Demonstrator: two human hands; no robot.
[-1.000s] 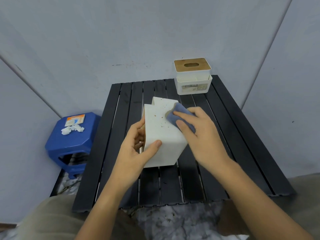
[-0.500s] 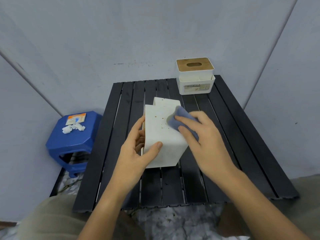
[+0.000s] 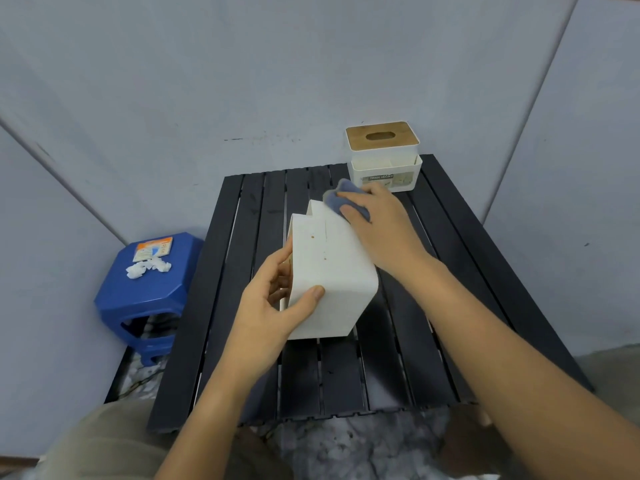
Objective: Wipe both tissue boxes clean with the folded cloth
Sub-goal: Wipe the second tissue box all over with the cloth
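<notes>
Now, gripping the tilted white tissue box (image 3: 332, 271) in our left hand (image 3: 273, 306), we should drag the folded cloth (image 3: 346, 200) pinched by our right hand (image 3: 381, 223) from mid-frame down over its remaining brown specks

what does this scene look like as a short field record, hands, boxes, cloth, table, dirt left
left hand: holds the white box tilted above the table, thumb on its upper face
right hand: presses the blue cloth on the box's far upper edge
white box: a few brown specks on its upper face
second box: wooden lid, upright at the table's far right corner, untouched
table: black, slatted
stool: blue, left of the table, holds a packet and white scraps
</notes>
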